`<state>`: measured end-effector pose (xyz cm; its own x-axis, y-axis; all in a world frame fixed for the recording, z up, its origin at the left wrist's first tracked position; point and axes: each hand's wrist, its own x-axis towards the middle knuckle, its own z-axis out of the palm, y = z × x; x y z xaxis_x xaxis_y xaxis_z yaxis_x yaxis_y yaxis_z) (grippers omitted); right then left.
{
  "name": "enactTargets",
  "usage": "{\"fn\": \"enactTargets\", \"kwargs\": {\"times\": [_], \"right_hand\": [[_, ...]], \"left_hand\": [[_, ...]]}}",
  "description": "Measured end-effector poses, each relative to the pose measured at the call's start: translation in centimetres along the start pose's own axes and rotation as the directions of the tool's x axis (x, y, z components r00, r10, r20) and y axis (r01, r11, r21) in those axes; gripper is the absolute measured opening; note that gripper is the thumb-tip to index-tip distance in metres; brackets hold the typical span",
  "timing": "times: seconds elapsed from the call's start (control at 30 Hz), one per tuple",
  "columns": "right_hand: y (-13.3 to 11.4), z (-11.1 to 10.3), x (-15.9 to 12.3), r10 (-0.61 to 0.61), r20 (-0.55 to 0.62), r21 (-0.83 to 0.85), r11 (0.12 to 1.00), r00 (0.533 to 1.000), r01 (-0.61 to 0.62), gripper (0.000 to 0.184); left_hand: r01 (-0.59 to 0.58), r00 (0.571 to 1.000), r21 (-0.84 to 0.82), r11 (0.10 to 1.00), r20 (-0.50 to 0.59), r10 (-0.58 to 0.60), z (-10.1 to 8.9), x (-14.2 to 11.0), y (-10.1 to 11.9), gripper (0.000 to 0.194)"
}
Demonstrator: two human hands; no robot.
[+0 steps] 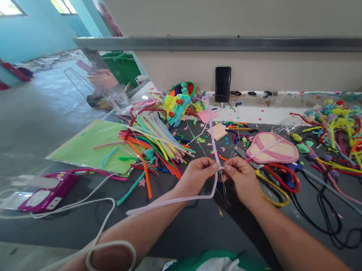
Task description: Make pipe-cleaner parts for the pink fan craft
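Both hands meet above the grey table near the middle of the view. My left hand (pixel 198 173) pinches a long lilac pipe cleaner (pixel 213 135), bent so one part rises away from me and the other runs back over my left forearm. My right hand (pixel 241 178) closes its fingertips around the same crossing point, where thin wires (pixel 225 194) hang down below. Exactly how the pieces are twisted together is hidden by the fingertips. Just right of my right hand lie red-handled scissors (pixel 294 178) and yellow-handled scissors (pixel 280 202).
A bundle of colourful pipe cleaners (pixel 157 137) lies left, beside a green sheet (pixel 90 144) and a magenta power strip (pixel 50 194) with white cable. A pink fuzzy oval piece (pixel 273 148) sits right, near black cords (pixel 323 210). A phone (pixel 222 84) leans at the back.
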<state>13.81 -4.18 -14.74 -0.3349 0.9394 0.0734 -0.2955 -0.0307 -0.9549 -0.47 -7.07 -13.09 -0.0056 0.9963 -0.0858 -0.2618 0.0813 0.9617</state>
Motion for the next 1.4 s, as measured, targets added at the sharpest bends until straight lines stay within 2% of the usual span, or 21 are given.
{"fn": "enactTargets", "kwargs": {"times": [0.3,0.5,0.6,0.8,0.87,0.97,1.1,1.27,1.4], "right_hand": [[0.6,0.7,-0.1,0.051,-0.025,0.181,0.982,0.998,-0.045,0.017],[0.2,0.5,-0.1,0.128,0.06,0.242,0.96,0.99,-0.139,0.022],[0.2,0.5,-0.2,0.123,0.044,0.235,0.963,0.991,-0.13,0.023],[0.3,0.4,0.0,0.102,-0.07,0.216,0.973,0.992,-0.085,0.02],[0.4,0.3,0.2,0.1,-0.096,0.207,0.975,0.99,-0.078,0.019],[0.7,0.0,0.4,0.036,-0.138,0.164,0.986,0.99,-0.013,0.015],[0.6,-0.1,0.5,-0.033,-0.151,0.109,0.993,0.988,0.05,0.014],[0.5,0.3,0.2,0.037,-0.101,0.161,0.987,0.994,-0.021,0.019],[0.6,0.5,0.0,0.097,-0.028,0.169,0.981,0.995,-0.091,0.018]], "left_hand": [[-0.094,0.995,0.036,0.995,0.026,0.093,0.9,-0.6,-0.1,0.022],[-0.095,0.995,0.145,0.985,-0.029,0.1,0.0,0.1,0.1,0.022],[-0.115,0.993,0.176,0.978,0.001,0.116,-0.3,0.3,0.3,0.022],[-0.048,0.998,-0.008,0.999,0.046,0.048,-0.5,0.5,0.5,0.031],[0.0,0.997,-0.013,1.0,0.076,0.001,-0.4,0.4,0.4,0.029],[0.059,0.99,0.052,0.997,0.122,-0.065,-0.2,0.2,0.3,0.029],[0.036,0.994,0.154,0.987,0.096,-0.051,0.2,-0.2,0.1,0.028],[-0.036,0.999,0.297,0.954,-0.013,0.042,0.5,-0.4,-0.2,0.019],[-0.089,0.993,0.354,0.931,-0.036,0.109,0.6,-0.5,0.0,0.011]]}}
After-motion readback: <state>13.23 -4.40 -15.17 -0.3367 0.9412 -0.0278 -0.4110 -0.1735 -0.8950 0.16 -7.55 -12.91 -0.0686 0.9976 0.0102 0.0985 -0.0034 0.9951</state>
